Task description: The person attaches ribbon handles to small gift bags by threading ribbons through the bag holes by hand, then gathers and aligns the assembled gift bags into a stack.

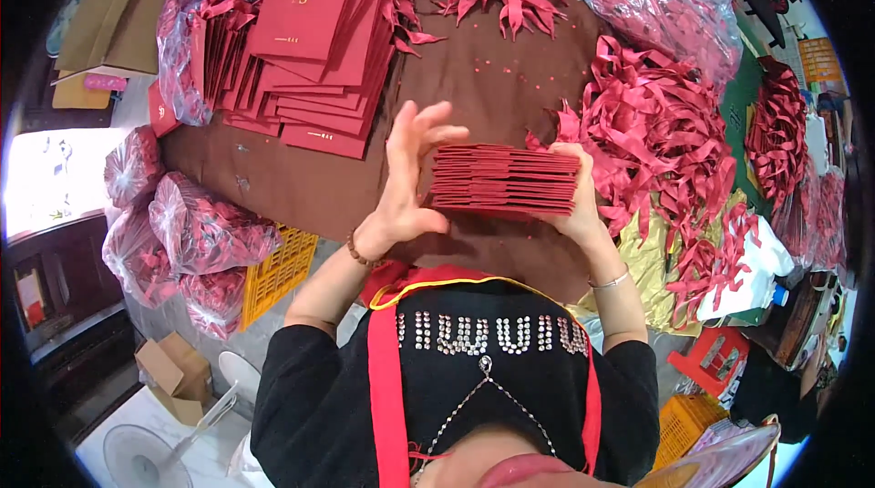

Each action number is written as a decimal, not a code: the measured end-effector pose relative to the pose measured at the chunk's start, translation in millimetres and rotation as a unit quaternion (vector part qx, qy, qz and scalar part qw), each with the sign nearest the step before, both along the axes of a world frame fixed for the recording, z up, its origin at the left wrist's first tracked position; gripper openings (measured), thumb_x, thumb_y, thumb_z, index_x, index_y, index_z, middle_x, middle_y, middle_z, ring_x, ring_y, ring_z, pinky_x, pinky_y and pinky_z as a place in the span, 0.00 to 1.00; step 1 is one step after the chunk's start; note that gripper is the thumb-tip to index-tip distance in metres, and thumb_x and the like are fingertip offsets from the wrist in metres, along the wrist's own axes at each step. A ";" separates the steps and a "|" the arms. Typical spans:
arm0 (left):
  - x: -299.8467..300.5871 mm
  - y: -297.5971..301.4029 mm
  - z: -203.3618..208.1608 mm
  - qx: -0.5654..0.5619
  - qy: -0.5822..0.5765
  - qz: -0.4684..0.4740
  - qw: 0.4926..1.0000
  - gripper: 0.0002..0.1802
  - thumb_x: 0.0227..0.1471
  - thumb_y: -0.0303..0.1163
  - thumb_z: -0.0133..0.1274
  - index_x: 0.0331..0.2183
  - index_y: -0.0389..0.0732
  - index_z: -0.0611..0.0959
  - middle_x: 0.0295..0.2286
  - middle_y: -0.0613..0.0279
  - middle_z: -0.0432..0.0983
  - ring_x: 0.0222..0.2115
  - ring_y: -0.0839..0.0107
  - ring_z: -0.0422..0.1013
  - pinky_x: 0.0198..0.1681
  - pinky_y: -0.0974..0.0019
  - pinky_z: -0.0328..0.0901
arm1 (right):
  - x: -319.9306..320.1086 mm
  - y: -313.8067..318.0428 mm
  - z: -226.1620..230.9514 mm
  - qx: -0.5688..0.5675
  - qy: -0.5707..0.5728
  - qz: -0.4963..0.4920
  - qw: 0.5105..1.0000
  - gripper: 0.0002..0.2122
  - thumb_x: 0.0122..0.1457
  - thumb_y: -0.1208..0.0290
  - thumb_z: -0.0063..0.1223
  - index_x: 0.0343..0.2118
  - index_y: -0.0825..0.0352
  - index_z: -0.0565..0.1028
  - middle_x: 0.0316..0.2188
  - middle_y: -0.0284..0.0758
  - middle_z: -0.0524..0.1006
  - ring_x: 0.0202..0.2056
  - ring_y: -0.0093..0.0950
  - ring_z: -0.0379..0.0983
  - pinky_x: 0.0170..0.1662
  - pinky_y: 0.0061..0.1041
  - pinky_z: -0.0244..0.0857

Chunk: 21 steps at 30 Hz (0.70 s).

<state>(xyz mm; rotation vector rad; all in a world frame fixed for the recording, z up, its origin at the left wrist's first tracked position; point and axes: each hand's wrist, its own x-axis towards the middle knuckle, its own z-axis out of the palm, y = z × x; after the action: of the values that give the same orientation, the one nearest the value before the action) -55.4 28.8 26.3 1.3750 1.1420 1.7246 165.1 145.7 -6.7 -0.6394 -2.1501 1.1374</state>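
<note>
I hold a thick stack of dark red folded cards (pixel 504 180) edge-on between both hands, above a brown table (pixel 497 82). My left hand (pixel 407 176) presses its palm against the stack's left end, with the fingers spread and raised. My right hand (pixel 576 195) grips the right end, thumb on top. A fanned pile of the same red cards (pixel 314 55), some with a gold emblem, lies on the table up and to the left of my hands.
Heaps of red ribbon bows (pixel 652 128) crowd the table's right side and far edge. Clear bags of ribbons (pixel 196 237) sit at the left by a yellow crate (pixel 278 271). A cardboard box (pixel 173 377) and a fan (pixel 137 456) stand on the floor.
</note>
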 end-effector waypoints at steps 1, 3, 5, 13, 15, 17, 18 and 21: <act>1.0 1.8 -0.6 0.001 0.001 0.001 1.000 0.62 0.37 0.68 0.51 0.61 0.44 0.39 0.55 0.46 0.52 0.53 0.56 0.59 0.55 0.53 0.55 | -1.5 1.6 -0.9 0.001 0.001 0.001 1.000 0.40 0.30 0.73 0.73 0.48 0.66 0.57 0.42 0.38 0.64 0.44 0.30 0.65 0.51 0.30 0.58; 4.5 -0.2 -1.2 -0.055 -0.154 0.085 0.983 0.59 0.41 0.75 0.34 0.61 0.42 0.40 0.58 0.46 0.48 0.58 0.56 0.51 0.59 0.54 0.46 | -4.7 -2.4 -1.9 0.045 0.035 0.014 0.998 0.41 0.30 0.73 0.73 0.48 0.65 0.57 0.42 0.39 0.64 0.44 0.32 0.65 0.51 0.31 0.57; 16.6 4.0 0.3 -0.075 -0.088 0.032 0.993 0.60 0.40 0.78 0.23 0.61 0.38 0.42 0.59 0.48 0.47 0.60 0.58 0.46 0.61 0.55 0.38 | -9.5 -3.5 -4.8 0.055 0.029 0.024 0.998 0.41 0.31 0.72 0.73 0.49 0.65 0.55 0.43 0.39 0.63 0.46 0.34 0.64 0.51 0.32 0.56; 21.8 6.2 -3.3 -0.054 -0.099 0.061 0.992 0.56 0.45 0.74 0.21 0.60 0.37 0.45 0.55 0.49 0.55 0.55 0.61 0.55 0.59 0.58 0.46 | -19.3 -3.8 4.7 0.012 0.085 0.012 0.996 0.43 0.31 0.73 0.73 0.50 0.66 0.54 0.49 0.42 0.62 0.52 0.35 0.61 0.54 0.35 0.57; 25.4 6.8 -8.8 -0.053 -0.134 0.077 0.987 0.52 0.48 0.72 0.21 0.57 0.35 0.54 0.49 0.50 0.62 0.50 0.63 0.60 0.55 0.61 0.51 | -18.1 -3.3 6.5 0.014 0.020 0.019 1.000 0.41 0.31 0.74 0.73 0.49 0.66 0.56 0.46 0.40 0.64 0.50 0.33 0.63 0.53 0.32 0.59; 25.2 8.8 -10.3 -0.052 -0.170 0.091 0.980 0.49 0.51 0.69 0.21 0.53 0.33 0.63 0.43 0.52 0.68 0.44 0.65 0.65 0.51 0.63 0.56 | -20.0 -7.6 8.4 -0.018 0.024 0.004 1.000 0.39 0.32 0.74 0.73 0.47 0.66 0.57 0.43 0.37 0.67 0.45 0.29 0.66 0.50 0.29 0.61; 23.4 11.3 -10.8 -0.067 -0.168 0.112 0.977 0.43 0.54 0.65 0.21 0.45 0.33 0.68 0.36 0.55 0.70 0.39 0.68 0.66 0.47 0.66 0.58 | -19.4 -7.8 9.0 0.013 0.007 -0.011 1.000 0.38 0.32 0.74 0.72 0.47 0.66 0.58 0.41 0.36 0.68 0.42 0.28 0.67 0.48 0.28 0.62; 23.0 19.5 -1.4 -0.072 -0.174 0.161 0.969 0.35 0.60 0.55 0.20 0.28 0.36 0.73 0.28 0.57 0.71 0.33 0.70 0.68 0.41 0.68 0.60 | -21.2 3.3 24.9 0.066 -0.024 -0.016 0.997 0.35 0.33 0.73 0.72 0.45 0.67 0.60 0.37 0.34 0.69 0.39 0.26 0.68 0.45 0.25 0.63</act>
<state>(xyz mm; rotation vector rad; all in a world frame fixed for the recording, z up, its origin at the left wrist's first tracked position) -32.4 48.3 25.0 0.7878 1.3056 1.9656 143.9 149.1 18.1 -0.6461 -2.2259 0.9637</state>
